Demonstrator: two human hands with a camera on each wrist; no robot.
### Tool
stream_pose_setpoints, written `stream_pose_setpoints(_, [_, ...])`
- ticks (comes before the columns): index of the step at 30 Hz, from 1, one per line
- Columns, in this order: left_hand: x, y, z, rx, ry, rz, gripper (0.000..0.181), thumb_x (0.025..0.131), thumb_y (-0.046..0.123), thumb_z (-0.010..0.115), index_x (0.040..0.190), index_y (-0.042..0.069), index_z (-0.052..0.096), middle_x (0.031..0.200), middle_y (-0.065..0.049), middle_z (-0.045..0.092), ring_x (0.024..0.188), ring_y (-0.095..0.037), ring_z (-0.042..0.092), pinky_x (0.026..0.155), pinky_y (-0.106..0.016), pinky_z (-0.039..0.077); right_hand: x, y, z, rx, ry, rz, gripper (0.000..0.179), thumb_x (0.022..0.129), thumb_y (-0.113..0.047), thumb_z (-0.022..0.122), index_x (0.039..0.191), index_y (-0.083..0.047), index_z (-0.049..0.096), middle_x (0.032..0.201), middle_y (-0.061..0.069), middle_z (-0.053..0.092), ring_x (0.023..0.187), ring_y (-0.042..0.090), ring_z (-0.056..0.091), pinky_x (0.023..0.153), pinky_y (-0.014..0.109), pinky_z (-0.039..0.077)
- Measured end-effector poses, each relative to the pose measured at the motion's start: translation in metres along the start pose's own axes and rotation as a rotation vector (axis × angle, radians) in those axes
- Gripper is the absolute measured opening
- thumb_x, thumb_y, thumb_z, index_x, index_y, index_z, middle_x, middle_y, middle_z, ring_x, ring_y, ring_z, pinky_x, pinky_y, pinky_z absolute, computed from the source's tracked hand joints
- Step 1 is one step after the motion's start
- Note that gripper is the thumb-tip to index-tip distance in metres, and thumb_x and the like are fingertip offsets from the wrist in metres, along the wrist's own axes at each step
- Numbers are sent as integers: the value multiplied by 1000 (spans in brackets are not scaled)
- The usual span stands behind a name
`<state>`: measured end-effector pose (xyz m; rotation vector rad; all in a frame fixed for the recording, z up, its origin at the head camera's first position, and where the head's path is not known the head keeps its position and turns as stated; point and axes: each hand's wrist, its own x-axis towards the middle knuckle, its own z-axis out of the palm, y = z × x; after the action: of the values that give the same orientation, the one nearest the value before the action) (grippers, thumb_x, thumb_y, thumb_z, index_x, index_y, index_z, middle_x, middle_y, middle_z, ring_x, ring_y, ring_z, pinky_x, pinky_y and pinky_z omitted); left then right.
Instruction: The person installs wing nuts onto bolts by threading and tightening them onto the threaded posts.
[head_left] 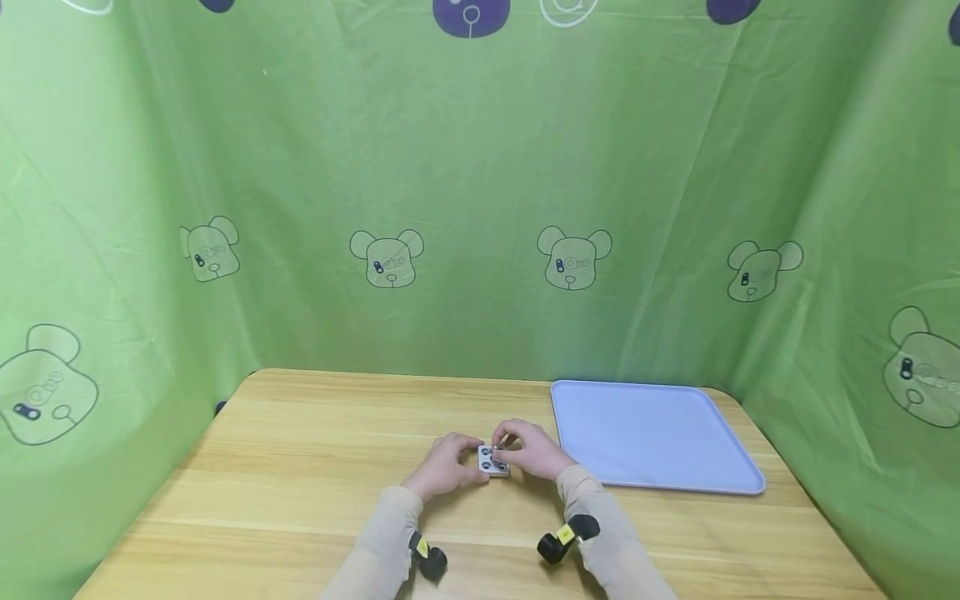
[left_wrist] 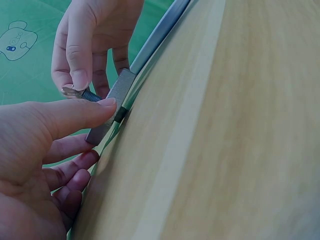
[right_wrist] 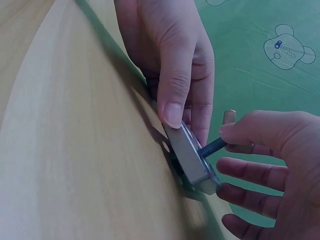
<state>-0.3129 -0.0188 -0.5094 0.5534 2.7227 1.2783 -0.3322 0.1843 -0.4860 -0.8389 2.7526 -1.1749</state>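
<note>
My left hand point(head_left: 448, 467) grips a small grey metal block point(right_wrist: 186, 156) between thumb and fingers, over the wooden table. In the head view, several round holes show in the block's top face. My right hand point(head_left: 534, 450) pinches the winged head of a wing bolt point(right_wrist: 214, 148) between thumb and fingers. The bolt's threaded shank stands in one of the block's holes, its tip hidden inside. In the left wrist view, my left thumb lies along the block's near side, and the bolt's thread point(left_wrist: 91, 95) shows between the head and the block.
A pale lavender tray point(head_left: 652, 433) lies on the table point(head_left: 300, 467) to the right, beyond my right hand. Green curtains point(head_left: 465, 183) printed with bear faces surround the table at the back and sides. A black wrist camera point(head_left: 431, 562) sits on each forearm.
</note>
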Motion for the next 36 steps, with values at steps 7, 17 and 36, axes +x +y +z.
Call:
stream_pose_setpoints(7, [0, 0, 0, -3, -3, 0, 58, 74, 28, 81, 125, 8, 63, 127, -14, 60, 114, -30, 50, 99, -54, 43, 0, -2, 2, -8, 20, 16, 13, 84, -19, 72, 86, -14, 60, 95, 1, 67, 91, 17, 61, 85, 41, 51])
stream_pose_setpoints(17, [0, 0, 0, -2, -5, 11, 58, 75, 28, 81, 125, 6, 63, 126, -13, 61, 116, -31, 50, 101, -55, 42, 0, -4, 2, 15, 30, 42, 24, 82, -25, 75, 90, -12, 58, 96, 3, 67, 92, 20, 61, 82, 39, 51])
stream_pose_setpoints(36, [0, 0, 1, -5, -4, 3, 58, 74, 27, 81, 125, 5, 63, 125, -13, 62, 115, -30, 51, 103, -54, 42, -3, 1, -10, 19, 78, 32, 14, 88, -16, 66, 99, -10, 61, 103, 6, 66, 95, 21, 61, 86, 46, 51])
